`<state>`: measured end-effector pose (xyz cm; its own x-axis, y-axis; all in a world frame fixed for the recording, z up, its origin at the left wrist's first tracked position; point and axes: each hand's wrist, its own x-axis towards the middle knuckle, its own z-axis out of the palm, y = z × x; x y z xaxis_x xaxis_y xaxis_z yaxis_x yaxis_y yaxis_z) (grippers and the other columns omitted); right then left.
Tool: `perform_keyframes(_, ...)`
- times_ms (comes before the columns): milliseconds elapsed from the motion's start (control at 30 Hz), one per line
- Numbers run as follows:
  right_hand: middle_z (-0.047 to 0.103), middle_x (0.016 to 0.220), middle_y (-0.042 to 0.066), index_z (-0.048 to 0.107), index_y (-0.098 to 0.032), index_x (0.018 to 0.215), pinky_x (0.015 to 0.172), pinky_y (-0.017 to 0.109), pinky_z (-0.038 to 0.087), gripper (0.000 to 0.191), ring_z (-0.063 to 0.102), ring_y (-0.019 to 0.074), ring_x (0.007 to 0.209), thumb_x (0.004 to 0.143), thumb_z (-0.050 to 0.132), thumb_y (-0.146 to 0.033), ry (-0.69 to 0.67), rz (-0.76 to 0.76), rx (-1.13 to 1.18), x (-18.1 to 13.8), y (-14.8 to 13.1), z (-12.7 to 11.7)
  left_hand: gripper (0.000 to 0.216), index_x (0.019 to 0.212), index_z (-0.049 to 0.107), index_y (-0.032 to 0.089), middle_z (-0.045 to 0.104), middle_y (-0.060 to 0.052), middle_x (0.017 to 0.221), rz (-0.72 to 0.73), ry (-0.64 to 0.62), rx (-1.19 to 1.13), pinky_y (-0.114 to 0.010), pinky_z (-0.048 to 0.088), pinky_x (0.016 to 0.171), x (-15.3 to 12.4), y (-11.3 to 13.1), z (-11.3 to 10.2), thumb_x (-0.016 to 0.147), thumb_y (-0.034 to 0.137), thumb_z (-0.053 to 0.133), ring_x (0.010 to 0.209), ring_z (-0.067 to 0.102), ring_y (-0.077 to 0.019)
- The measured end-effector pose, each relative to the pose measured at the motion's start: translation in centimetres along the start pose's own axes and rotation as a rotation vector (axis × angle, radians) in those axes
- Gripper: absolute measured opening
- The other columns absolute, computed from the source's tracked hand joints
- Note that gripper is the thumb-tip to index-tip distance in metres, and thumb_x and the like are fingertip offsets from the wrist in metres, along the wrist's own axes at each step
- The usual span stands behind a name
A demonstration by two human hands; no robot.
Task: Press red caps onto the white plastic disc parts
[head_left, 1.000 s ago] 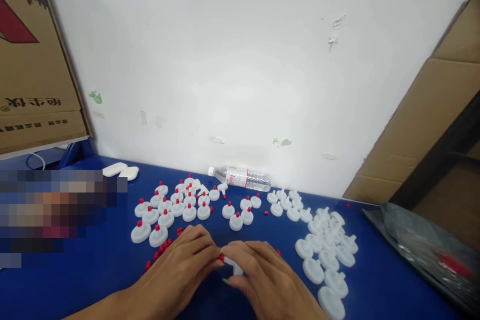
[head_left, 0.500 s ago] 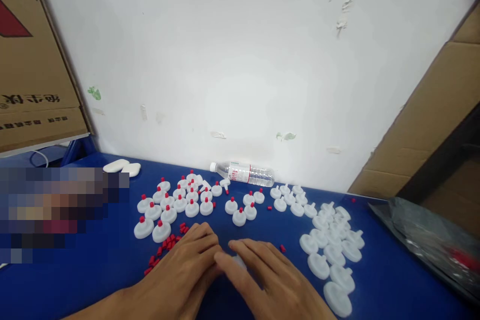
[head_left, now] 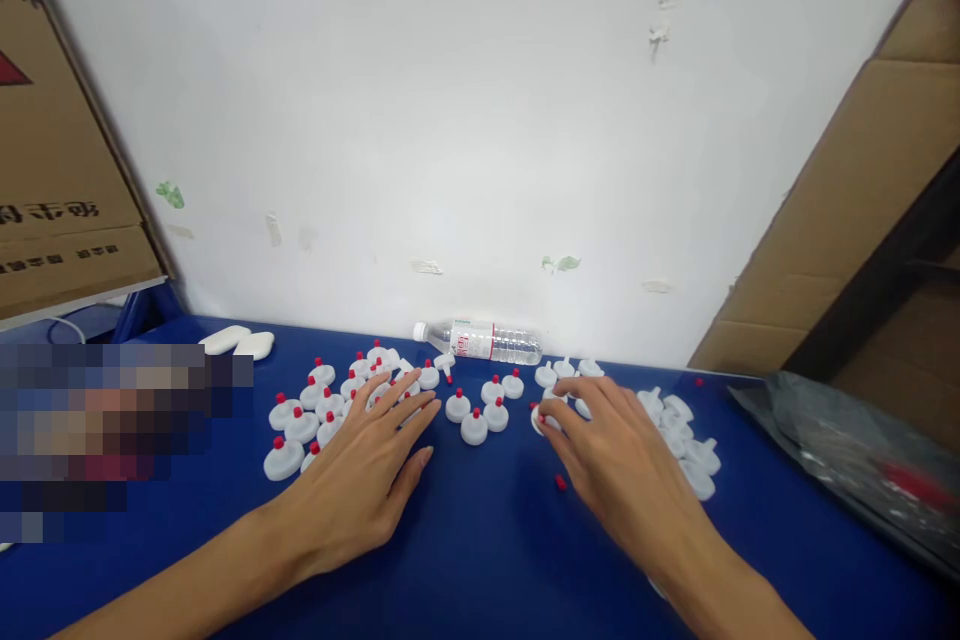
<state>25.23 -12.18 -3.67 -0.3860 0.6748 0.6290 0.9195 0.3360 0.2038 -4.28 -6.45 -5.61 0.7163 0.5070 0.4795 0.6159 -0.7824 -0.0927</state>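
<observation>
My left hand (head_left: 360, 480) lies flat with fingers spread on the blue table (head_left: 480, 540), fingertips touching the group of white caps with red plugs (head_left: 315, 410). My right hand (head_left: 622, 460) reaches forward, its fingers together and curled round a white cap (head_left: 538, 420) with a bit of red on it, at the near edge of the pile of plain white caps (head_left: 694, 455). A few more plugged caps (head_left: 474, 417) stand between the hands. One loose red plug (head_left: 559, 483) lies just below my right thumb.
A water bottle (head_left: 480, 342) lies against the white wall. Cardboard boxes stand at the left (head_left: 60, 180) and the right (head_left: 847, 220). A dark plastic bag (head_left: 855, 460) lies at the right. Two white oval pieces (head_left: 240, 342) sit at the back left.
My hands were joined over one cap near the table's front. They have parted: the left moved to the plugged caps, the right moved forward and right to the plain caps.
</observation>
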Motion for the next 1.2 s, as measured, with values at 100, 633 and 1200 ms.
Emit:
perform_keyframes(100,0.066,0.095,0.007,0.069,-0.02,0.098,0.079,0.041,0.046,0.018,0.06,0.0249,0.084,0.103,0.053,-0.012,-0.067,0.027,-0.018,0.0,0.2,0.2,0.042,0.147,0.059,0.015,0.062,-0.014,0.15,-0.01,-0.049,0.036,-0.068,0.031,0.122,0.2,-0.3,0.7,0.108,0.026,0.05,0.151,0.041,-0.0405)
perform_keyframes(633,0.067,0.063,0.007,0.076,-0.018,0.095,0.102,0.06,0.039,0.021,0.07,0.0294,0.07,0.102,0.058,-0.024,-0.297,0.299,-0.304,-0.7,4.1,-1.4,0.032,0.113,0.072,0.022,0.071,-0.007,0.111,0.03,-0.012,-0.055,-0.063,0.02,0.123,0.1,0.5,1.4,0.097,0.006,0.05,0.132,0.053,-0.0339)
perform_keyframes(1200,0.076,0.081,0.01,0.077,-0.019,0.075,0.108,0.063,0.042,0.019,0.074,0.0332,0.097,0.09,0.082,-0.031,-0.552,0.33,-0.199,-1.2,2.3,-1.0,0.05,0.116,0.069,0.027,0.069,-0.004,0.103,0.074,0.097,-0.105,-0.054,0.032,0.109,-0.8,-0.6,2.7,0.09,-0.008,0.044,0.107,0.058,-0.027)
